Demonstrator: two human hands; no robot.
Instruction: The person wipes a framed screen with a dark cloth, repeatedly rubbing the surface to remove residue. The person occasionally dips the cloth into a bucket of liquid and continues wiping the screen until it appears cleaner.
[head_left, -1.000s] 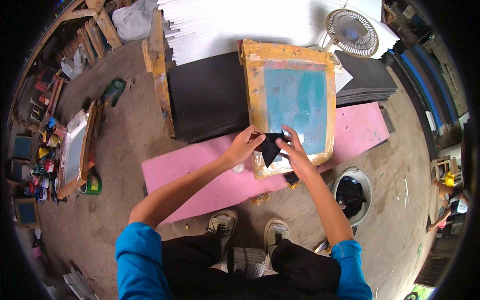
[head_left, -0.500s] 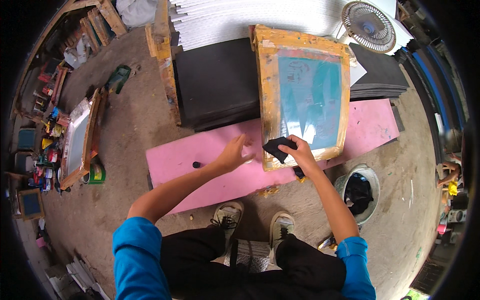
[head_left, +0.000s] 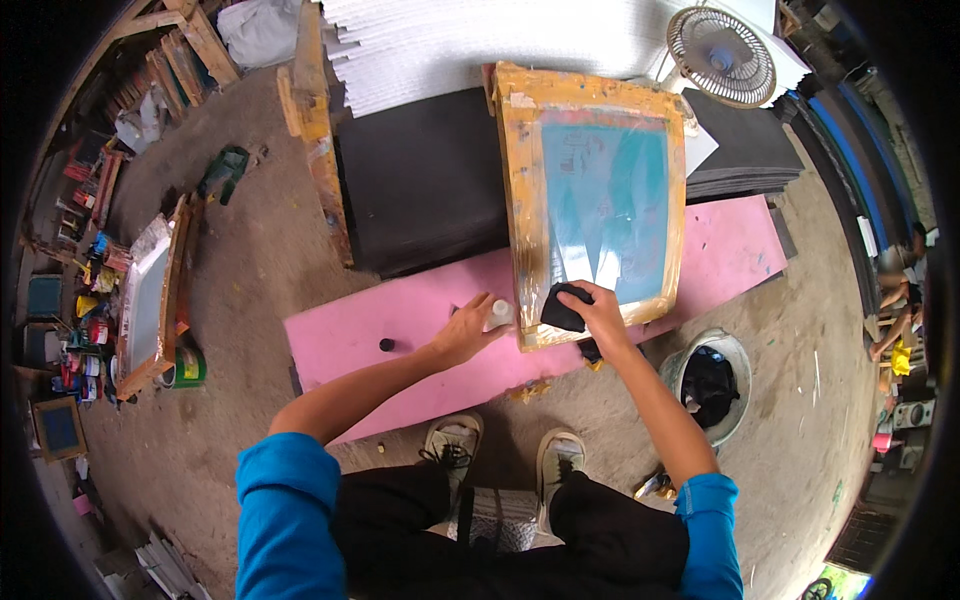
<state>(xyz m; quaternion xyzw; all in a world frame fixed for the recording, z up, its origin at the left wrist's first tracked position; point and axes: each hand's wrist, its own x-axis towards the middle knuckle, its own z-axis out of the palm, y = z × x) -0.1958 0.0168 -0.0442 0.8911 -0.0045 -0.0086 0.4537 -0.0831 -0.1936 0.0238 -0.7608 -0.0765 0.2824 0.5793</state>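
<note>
My left hand (head_left: 472, 328) is closed around a small whitish bottle (head_left: 501, 312), just left of the screen-printing frame's lower corner. Bunched in my right hand (head_left: 602, 312) is a black cloth (head_left: 562, 308), held over the frame's lower edge. The screen-printing frame (head_left: 520, 235) has taped wooden sides and a teal mesh (head_left: 615, 200) with shiny light patches near the bottom. It lies tilted across a pink board (head_left: 345, 315). A small black cap (head_left: 386, 345) sits on that board, left of my left hand.
Stacked black sheets (head_left: 425, 180) lie behind the board, with white sheets (head_left: 480, 45) beyond. A fan (head_left: 721, 58) stands at the far right. Near my right forearm is a bucket (head_left: 741, 410) holding black material. Another frame (head_left: 150, 290) leans at left; part of a person (head_left: 900, 320) shows far right.
My left hand has closed on the small bottle, which it now holds. The black cloth is bunched more compactly in my right hand. The whole view has shifted slightly.
</note>
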